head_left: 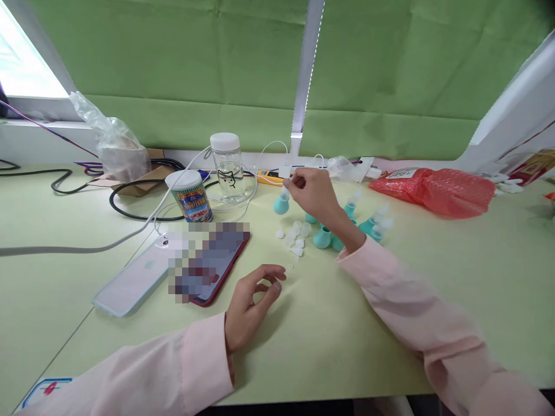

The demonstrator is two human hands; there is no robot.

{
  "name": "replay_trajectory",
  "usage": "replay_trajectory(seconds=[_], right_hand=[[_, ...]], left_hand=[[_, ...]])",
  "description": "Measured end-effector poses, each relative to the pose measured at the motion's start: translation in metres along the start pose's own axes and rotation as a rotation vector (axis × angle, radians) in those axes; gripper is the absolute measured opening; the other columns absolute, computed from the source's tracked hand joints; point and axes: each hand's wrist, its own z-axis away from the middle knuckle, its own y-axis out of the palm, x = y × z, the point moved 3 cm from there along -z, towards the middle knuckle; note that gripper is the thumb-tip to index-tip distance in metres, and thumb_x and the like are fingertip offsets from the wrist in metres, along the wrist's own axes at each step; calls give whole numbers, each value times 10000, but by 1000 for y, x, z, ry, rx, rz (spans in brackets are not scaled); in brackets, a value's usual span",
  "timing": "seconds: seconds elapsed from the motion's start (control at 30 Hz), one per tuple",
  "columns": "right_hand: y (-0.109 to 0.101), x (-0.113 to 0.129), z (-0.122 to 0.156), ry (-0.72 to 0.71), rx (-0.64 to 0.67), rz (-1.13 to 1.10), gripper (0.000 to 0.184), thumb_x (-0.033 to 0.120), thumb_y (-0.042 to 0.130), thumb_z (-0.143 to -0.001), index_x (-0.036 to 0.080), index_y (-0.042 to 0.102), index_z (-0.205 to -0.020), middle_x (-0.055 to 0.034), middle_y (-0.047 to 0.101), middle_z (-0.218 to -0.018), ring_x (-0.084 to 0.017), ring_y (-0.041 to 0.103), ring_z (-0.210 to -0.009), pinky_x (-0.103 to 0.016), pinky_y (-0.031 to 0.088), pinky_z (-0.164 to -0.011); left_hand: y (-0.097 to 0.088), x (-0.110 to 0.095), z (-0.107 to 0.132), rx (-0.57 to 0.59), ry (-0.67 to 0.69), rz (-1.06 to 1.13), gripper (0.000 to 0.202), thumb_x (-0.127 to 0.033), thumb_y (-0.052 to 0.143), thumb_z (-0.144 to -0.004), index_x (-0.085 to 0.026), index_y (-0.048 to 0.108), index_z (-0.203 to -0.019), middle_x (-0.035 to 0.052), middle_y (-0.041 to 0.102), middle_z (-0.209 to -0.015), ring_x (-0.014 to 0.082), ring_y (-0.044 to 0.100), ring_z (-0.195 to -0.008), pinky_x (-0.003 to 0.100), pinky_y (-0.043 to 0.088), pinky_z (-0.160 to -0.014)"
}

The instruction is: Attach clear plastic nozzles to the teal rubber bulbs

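Note:
My right hand (314,190) reaches across the table with its fingertips pinched at the clear top of a small teal nasal aspirator (281,203). Its round bulb points down; whether it touches the table I cannot tell. Below my wrist and forearm stand several more teal bulbs, among them an uncapped bulb (322,237) with its opening upward and others with clear nozzles (381,214), partly hidden by my arm. Translucent small plastic parts (297,234) lie in a loose pile between my hands. My left hand (254,303) rests near the front, fingers curved and apart, holding nothing.
Left of my left hand lie a phone in a red case (217,266) and a phone in a clear case (139,274). Behind them are a printed can (193,199), a lidded bottle (229,173) and cables. A red plastic package (433,188) lies at the back right.

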Motion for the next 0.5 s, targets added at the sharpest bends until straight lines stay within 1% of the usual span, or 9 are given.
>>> replay_trajectory(seconds=[0.1, 0.17, 0.23, 0.37, 0.5], right_hand=[[27, -9, -6, 47, 82, 84, 181, 259, 477, -740, 146, 569, -634, -35, 590, -629, -148, 525, -628, -261, 391, -615], [38, -12, -6, 55, 114, 88, 174, 260, 495, -720, 139, 586, -635, -48, 596, -627, -159, 532, -630, -271, 394, -620], [45, -14, -6, 54, 138, 86, 174, 264, 512, -704, 132, 603, -637, -60, 600, -624, -171, 538, -630, -285, 397, -630], [46, -15, -7, 43, 164, 76, 204, 278, 513, -704, 114, 634, -719, -76, 612, -645, -183, 552, -660, -308, 403, -679], [32, -9, 3, -9, 175, 47, 280, 273, 475, -738, 85, 609, -896, -60, 615, -635, -165, 556, -647, -301, 404, -703]], left_hand=[[1, -4, 0, 5, 10, -65, 157, -221, 445, -801, -167, 554, -901, 52, 578, -890, 153, 531, -808, 269, 450, -692], [2, -5, 0, 7, 14, -93, 148, -206, 444, -793, -157, 563, -867, 54, 580, -868, 152, 532, -791, 265, 450, -680], [2, -5, 0, 10, 19, -110, 141, -194, 446, -785, -150, 567, -842, 54, 583, -840, 151, 533, -771, 264, 450, -673], [2, -4, 0, 5, 27, -130, 134, -183, 449, -775, -150, 569, -826, 52, 585, -811, 150, 533, -750, 263, 451, -666], [2, -5, 1, 1, 40, -137, 139, -168, 440, -774, -153, 571, -817, 52, 590, -805, 151, 533, -752, 264, 451, -665]])
